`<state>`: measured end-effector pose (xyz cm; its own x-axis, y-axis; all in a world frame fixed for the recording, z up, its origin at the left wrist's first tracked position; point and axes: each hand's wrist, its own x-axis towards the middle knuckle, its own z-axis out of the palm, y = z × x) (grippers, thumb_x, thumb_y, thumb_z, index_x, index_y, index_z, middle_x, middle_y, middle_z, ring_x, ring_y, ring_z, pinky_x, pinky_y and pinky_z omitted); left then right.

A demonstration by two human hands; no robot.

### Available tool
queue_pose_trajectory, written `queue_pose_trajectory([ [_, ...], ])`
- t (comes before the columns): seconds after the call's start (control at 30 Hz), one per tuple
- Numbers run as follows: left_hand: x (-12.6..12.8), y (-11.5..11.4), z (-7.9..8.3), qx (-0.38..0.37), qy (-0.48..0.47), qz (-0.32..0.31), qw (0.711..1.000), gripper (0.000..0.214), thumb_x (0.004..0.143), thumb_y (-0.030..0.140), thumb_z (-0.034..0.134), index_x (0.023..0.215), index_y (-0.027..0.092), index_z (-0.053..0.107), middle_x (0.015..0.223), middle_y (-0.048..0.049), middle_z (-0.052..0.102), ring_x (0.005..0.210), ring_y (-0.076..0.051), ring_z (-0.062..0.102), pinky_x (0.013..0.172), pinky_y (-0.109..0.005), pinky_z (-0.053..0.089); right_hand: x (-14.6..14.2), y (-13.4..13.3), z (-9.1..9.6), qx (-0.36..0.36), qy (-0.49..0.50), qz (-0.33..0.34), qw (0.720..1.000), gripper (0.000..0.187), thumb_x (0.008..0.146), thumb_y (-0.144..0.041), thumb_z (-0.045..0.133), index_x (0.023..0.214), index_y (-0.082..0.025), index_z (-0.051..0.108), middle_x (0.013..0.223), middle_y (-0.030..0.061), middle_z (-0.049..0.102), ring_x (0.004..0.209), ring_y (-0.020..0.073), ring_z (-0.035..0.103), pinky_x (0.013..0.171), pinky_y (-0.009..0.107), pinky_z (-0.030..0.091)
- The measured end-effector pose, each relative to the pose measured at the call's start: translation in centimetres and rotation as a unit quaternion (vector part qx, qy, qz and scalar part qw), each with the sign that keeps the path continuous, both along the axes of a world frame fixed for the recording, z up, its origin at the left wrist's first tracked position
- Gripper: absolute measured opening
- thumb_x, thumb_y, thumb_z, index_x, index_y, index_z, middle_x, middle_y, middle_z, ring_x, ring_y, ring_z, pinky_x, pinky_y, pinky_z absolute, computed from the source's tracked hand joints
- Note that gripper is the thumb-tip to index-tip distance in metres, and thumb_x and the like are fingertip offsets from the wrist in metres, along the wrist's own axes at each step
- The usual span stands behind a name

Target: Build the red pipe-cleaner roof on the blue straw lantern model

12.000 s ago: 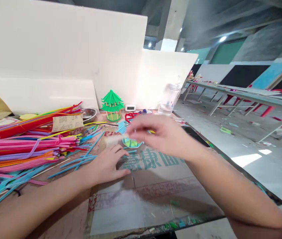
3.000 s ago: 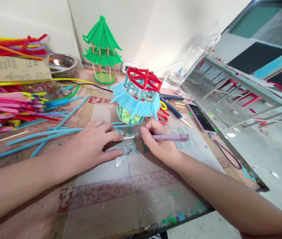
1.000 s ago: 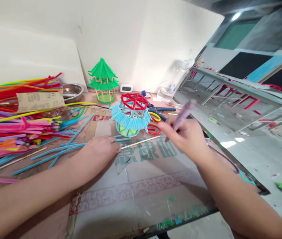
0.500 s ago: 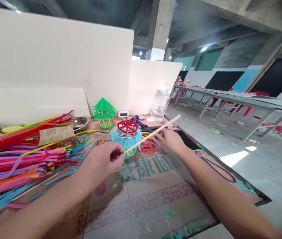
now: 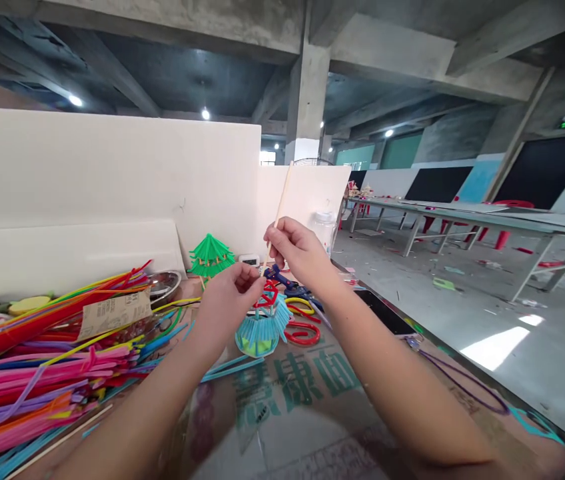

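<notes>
A thin pale wooden stick (image 5: pixel 284 193) stands nearly upright, leaning a little right, above the worktable. My left hand (image 5: pixel 230 300) pinches its lower end between thumb and fingers. Higher up the same stick, my right hand (image 5: pixel 300 253) is closed around it. Just below my hands sits a small model with a light-blue flared skirt (image 5: pixel 262 330) and a red frame (image 5: pixel 265 295) on top, the frame partly hidden by my left hand. Behind my left hand rises a green tiered pagoda model (image 5: pixel 211 255), its lower part covered.
Bundles of coloured pipe cleaners (image 5: pixel 52 373) fill the left side, near a metal bowl (image 5: pixel 165 285). Red-handled scissors (image 5: pixel 303 333), a blue glue gun (image 5: pixel 277 275), a phone (image 5: pixel 382 312) and a clear jar (image 5: pixel 323 230) lie around the models. White boards (image 5: pixel 112 173) stand behind.
The stick has swung from slanting right to nearly upright. My right hand has moved left and up, from beside the stick to gripping it. The head view has tilted upward.
</notes>
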<state>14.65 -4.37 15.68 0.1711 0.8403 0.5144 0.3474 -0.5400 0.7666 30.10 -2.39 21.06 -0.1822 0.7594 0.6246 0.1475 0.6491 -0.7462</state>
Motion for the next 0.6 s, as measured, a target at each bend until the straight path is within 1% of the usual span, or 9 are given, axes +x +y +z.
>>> queue_pose_trajectory([
  [0.07,-0.3,0.7,0.3,0.004,0.001,0.004,1.000,0.019,0.085,0.039,0.061,0.082,0.020,0.060,0.071,0.0021,0.062,0.064,-0.014,0.058,0.060,-0.026,0.044,-0.1,1.1,0.3,0.016,-0.020,-0.012,1.000,0.026,0.094,-0.041,0.052,0.082,-0.019,0.054,0.062,-0.0050,0.052,0.048,0.0076,0.045,0.047,0.021,0.036],
  [0.13,-0.9,1.3,0.5,0.013,0.028,0.014,0.999,0.022,0.087,0.042,0.059,0.085,0.020,0.062,0.075,0.0008,0.065,0.067,-0.015,0.059,0.062,-0.028,0.045,0.1,2.0,0.5,0.035,-0.042,-0.026,0.998,0.027,0.096,-0.040,0.048,0.081,-0.018,0.055,0.062,-0.0044,0.052,0.050,0.0081,0.045,0.048,0.022,0.035],
  [0.23,-2.3,2.5,0.4,0.048,0.096,0.068,0.992,0.029,0.089,0.047,0.056,0.092,0.020,0.066,0.090,-0.0035,0.070,0.078,-0.019,0.062,0.070,-0.031,0.047,0.5,3.2,0.5,0.066,-0.071,-0.057,0.994,0.027,0.097,-0.037,0.046,0.081,-0.019,0.056,0.063,-0.0037,0.052,0.053,0.0089,0.046,0.051,0.022,0.034],
  [0.3,-3.3,3.3,0.2,0.047,0.126,0.073,0.988,0.036,0.089,0.052,0.056,0.101,0.020,0.067,0.104,-0.0063,0.071,0.085,-0.021,0.064,0.074,-0.033,0.049,0.8,3.7,0.2,0.077,-0.076,-0.072,0.992,0.027,0.098,-0.037,0.045,0.082,-0.019,0.057,0.064,-0.0031,0.053,0.056,0.0096,0.047,0.052,0.022,0.034],
  [0.37,-4.3,3.9,0.0,0.014,0.140,0.035,0.989,0.044,0.087,0.056,0.057,0.111,0.021,0.066,0.111,-0.0070,0.070,0.091,-0.023,0.066,0.076,-0.034,0.051,1.0,3.8,-0.3,0.076,-0.068,-0.073,0.992,0.027,0.098,-0.038,0.044,0.083,-0.019,0.057,0.065,-0.0029,0.053,0.058,0.0101,0.048,0.054,0.022,0.035],
  [0.47,-5.1,4.1,-0.3,-0.037,0.151,-0.032,0.987,0.048,0.087,0.059,0.057,0.119,0.025,0.065,0.116,-0.0052,0.071,0.103,-0.025,0.067,0.083,-0.036,0.053,1.1,3.6,-1.3,0.065,-0.079,-0.060,0.993,0.027,0.099,-0.038,0.043,0.084,-0.019,0.056,0.066,-0.0026,0.053,0.060,0.0106,0.049,0.056,0.023,0.037],
  [0.6,-5.4,4.1,-0.7,-0.047,0.180,-0.103,0.977,0.053,0.084,0.057,0.063,0.127,0.027,0.061,0.131,-0.0058,0.065,0.116,-0.027,0.063,0.092,-0.039,0.054,1.0,3.3,-2.1,0.052,-0.129,-0.035,0.990,0.027,0.100,-0.037,0.044,0.084,-0.019,0.056,0.067,-0.0022,0.054,0.061,0.0107,0.049,0.058,0.023,0.037],
])
